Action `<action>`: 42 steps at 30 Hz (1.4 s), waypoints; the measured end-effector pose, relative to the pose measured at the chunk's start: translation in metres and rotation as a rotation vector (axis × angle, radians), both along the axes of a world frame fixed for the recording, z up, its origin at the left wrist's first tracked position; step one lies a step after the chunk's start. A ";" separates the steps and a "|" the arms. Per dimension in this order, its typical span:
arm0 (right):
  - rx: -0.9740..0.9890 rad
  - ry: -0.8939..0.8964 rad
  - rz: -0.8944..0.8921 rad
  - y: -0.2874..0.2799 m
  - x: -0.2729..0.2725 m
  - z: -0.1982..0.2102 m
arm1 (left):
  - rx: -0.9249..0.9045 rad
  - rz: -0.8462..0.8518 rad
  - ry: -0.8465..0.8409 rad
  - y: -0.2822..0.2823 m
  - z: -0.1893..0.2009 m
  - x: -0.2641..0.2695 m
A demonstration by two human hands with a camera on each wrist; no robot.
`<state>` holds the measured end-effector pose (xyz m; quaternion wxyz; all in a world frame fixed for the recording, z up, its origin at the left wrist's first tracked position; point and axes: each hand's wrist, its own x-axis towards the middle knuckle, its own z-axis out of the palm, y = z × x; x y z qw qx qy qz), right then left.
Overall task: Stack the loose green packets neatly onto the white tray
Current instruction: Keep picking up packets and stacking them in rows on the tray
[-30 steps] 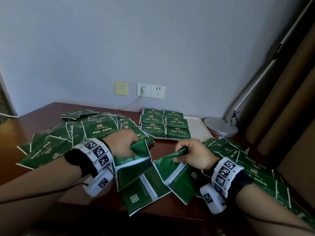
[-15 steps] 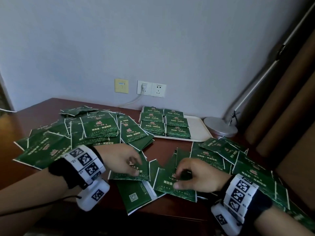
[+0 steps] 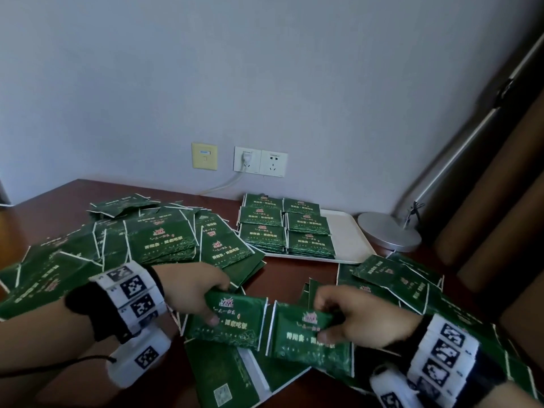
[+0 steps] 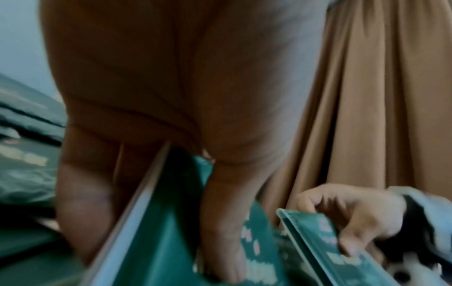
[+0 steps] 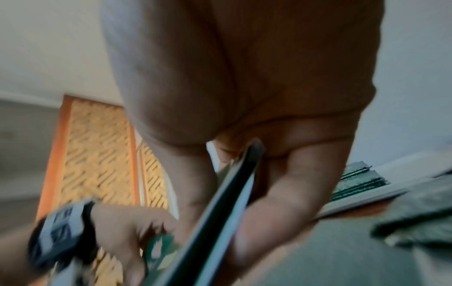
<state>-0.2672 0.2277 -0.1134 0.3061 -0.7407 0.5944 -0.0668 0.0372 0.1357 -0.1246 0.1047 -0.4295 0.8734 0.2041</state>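
My left hand (image 3: 203, 298) pinches a green packet (image 3: 232, 322) by its left edge, thumb on its printed face. My right hand (image 3: 350, 316) pinches a second green packet (image 3: 303, 346) by its right edge. Both packets are lifted just above the table, side by side, faces up. In the left wrist view the thumb (image 4: 225, 222) presses on the held packet (image 4: 171, 232), and the other hand's packet (image 4: 318, 241) shows at right. The white tray (image 3: 350, 240) at the back carries neat stacks of packets (image 3: 285, 228) on its left part.
Loose packets lie in a large heap (image 3: 117, 248) on the left and another heap (image 3: 406, 281) on the right of the brown table (image 3: 288, 275). More packets (image 3: 226, 378) lie under my hands. A lamp base (image 3: 388, 231) stands right of the tray. Curtains hang at right.
Both hands have taken a packet each from the near pile and lifted them face up. Half a second ago the hands were pressed down on the pile.
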 end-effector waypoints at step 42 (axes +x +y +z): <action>-0.304 0.578 -0.011 -0.190 -0.024 -0.013 | -0.412 0.152 -0.061 -0.149 -0.002 -0.105</action>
